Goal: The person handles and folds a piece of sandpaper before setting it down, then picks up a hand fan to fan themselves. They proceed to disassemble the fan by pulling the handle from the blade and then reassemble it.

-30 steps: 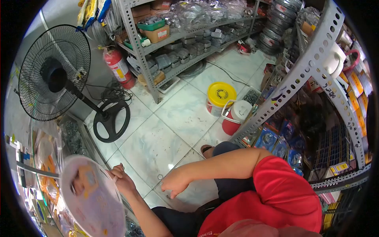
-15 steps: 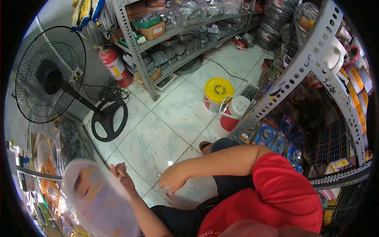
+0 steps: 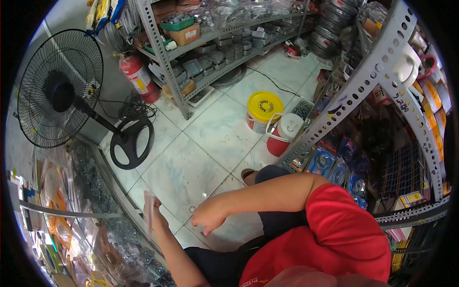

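Note:
My left hand point(image 3: 156, 216) is closed on a thin, pale hand fan point(image 3: 149, 210), which shows almost edge-on as a narrow translucent strip. It is held at the lower left, beside the glass-topped display counter point(image 3: 95, 191). Bent across my dark-trousered leg point(image 3: 282, 227), my right arm leads to my right hand point(image 3: 209, 217), which hangs over the floor tiles. Its fingers droop loosely and a little apart, with nothing visible in them. A small pale ring shape point(image 3: 192, 209) shows right at the edge of this hand.
A black pedestal fan point(image 3: 62, 91) stands at left, near a red fire extinguisher point(image 3: 138, 76). Metal shelving point(image 3: 167, 62) with grey boxes is behind. A yellow-lidded bucket point(image 3: 265, 103) and a red-and-white jug point(image 3: 282, 136) sit on the tiles by the right-hand rack point(image 3: 344, 95).
The hand fan has swung from showing its broad, blurred face to nearly edge-on, uncovering the counter beneath. My left hand has turned with it; my right hand stays in place.

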A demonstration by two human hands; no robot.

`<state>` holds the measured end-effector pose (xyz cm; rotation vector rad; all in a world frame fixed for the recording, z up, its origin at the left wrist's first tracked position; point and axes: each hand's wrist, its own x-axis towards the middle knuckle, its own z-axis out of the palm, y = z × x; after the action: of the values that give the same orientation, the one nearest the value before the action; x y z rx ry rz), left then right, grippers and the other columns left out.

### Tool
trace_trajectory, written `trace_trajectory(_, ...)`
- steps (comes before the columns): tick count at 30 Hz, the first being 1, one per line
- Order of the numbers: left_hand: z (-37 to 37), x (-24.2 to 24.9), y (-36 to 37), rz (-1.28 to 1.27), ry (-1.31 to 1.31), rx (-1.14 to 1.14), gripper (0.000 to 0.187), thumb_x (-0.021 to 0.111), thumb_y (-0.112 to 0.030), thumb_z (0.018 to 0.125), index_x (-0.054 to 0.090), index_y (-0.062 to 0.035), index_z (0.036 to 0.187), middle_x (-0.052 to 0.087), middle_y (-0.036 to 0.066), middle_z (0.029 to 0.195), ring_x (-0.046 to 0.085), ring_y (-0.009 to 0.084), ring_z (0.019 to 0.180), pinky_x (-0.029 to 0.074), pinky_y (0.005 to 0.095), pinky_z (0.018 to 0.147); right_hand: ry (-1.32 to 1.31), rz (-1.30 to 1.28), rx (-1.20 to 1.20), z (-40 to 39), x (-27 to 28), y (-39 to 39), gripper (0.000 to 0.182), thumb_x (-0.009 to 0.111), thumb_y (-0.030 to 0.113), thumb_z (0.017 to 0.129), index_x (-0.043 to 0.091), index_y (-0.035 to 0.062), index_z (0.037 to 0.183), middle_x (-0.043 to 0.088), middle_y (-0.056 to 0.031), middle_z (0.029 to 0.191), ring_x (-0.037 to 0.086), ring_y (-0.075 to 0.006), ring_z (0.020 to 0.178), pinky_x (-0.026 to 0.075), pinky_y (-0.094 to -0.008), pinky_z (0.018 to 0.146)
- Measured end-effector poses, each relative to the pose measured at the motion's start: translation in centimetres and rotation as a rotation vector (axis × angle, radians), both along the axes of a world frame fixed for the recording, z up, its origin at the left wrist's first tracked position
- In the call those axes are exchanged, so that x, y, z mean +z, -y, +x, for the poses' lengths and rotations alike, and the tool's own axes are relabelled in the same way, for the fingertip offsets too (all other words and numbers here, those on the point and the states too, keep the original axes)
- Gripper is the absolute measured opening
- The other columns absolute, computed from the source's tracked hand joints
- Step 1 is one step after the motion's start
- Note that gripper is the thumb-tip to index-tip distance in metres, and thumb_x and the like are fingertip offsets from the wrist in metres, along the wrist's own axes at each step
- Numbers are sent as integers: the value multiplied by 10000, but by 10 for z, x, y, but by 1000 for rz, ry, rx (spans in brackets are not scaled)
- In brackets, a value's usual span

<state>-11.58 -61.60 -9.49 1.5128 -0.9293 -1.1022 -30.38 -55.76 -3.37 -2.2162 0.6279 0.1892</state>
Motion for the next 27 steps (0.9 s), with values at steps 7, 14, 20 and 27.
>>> trace_trajectory(7, -24, -14, -16, 15, 363, -387, 270, 503, -268, 826, 557, -4, 815, 486, 72, 660, 457, 177, 645, 365, 272, 618, 2, -8, 35, 3, -5, -4, 391, 595, 303, 737, 524, -10, 961, 534, -210, 910, 539, -365, 854, 435, -431, 725)
trace_trajectory(14, -39, -10, -31, 86, 726, -706, 301, 529, -117, 771, 514, -37, 1061, 525, 187, 995, 546, 302, 814, 430, 365, 721, 38, -59, 71, 2, 3, -16, 367, 602, 318, 728, 531, 9, 912, 528, -155, 891, 528, -317, 861, 433, -409, 720)
trace_trajectory(20, -43, -5, -32, 114, 732, -911, 306, 534, -101, 767, 518, -71, 1071, 540, 203, 983, 538, 332, 884, 424, 380, 750, 112, -121, 110, -6, 19, -23, 355, 586, 316, 744, 515, 9, 909, 527, -134, 874, 523, -277, 873, 428, -396, 694)
trace_trajectory(27, -45, -8, -30, 201, 785, -1121, 341, 537, -104, 754, 507, -90, 1093, 553, 189, 989, 524, 342, 918, 411, 403, 785, 177, -113, 97, -20, 21, -14, 344, 581, 312, 748, 514, 1, 880, 525, -117, 850, 528, -258, 829, 423, -376, 668)
